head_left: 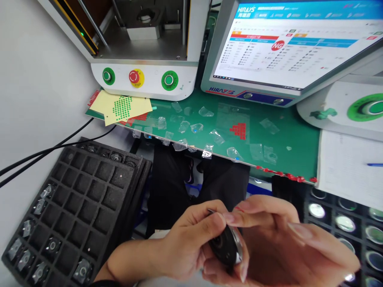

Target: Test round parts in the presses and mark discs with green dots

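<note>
Over the person's lap, just short of the near edge of a green worktop (287,133), a round black part with a shiny silver rim (224,248) is held tilted on its side. The left hand (185,245) grips it, thumb pressed on top and fingers curled around it. The right hand (289,235) is half curled, its fingertips meeting the left thumb at the part's upper edge; a thin red sliver shows there, but whether those fingers pinch it I cannot tell.

On the worktop lie scattered scraps of clear film (206,111), a cluster of red square stickers (239,130) and pale yellow sheets with green dots (103,105). Behind stand a white machine with a red stop button (134,76) and a grey-framed monitor (221,69) reading "NG". At left, a black compartment tray (74,207) is partly filled with small parts; at right, another black tray (331,211) holds shiny round pieces.
</note>
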A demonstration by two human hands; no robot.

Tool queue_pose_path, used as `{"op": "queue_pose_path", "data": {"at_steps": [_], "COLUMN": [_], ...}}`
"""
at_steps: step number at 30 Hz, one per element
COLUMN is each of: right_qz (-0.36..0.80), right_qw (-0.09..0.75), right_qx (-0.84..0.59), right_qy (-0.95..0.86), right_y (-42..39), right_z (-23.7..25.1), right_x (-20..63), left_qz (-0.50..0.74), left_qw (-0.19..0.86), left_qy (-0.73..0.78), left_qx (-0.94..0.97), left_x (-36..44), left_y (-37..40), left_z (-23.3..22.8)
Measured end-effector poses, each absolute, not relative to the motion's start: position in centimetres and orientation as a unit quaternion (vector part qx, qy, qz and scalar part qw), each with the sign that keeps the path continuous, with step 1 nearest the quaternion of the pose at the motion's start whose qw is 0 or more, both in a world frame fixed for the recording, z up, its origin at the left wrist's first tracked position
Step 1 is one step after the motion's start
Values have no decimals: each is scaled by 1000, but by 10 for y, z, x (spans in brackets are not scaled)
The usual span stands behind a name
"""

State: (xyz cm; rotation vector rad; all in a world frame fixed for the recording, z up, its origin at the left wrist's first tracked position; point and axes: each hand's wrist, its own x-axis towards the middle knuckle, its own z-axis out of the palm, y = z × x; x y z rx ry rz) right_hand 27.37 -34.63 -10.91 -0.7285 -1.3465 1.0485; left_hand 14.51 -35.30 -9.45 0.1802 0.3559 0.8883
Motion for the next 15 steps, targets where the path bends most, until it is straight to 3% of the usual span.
{"op": "queue_pose_path", "data": {"at_steps": [3, 15], "right_qz": [452, 456], "right_qw": [637, 631], "right_qx": [-285, -337], "right_qy": [-556, -529], "right_y": [-341, -343], "right_z": [-105, -102], "right_x": [271, 266], "left_qz": [425, 432], "left_qw": [886, 886], "left_qy": [171, 166], "left_qx": [73, 32], "left_x": [145, 149], "left_y": [-355, -352], "left_z": [-96, -98]}}
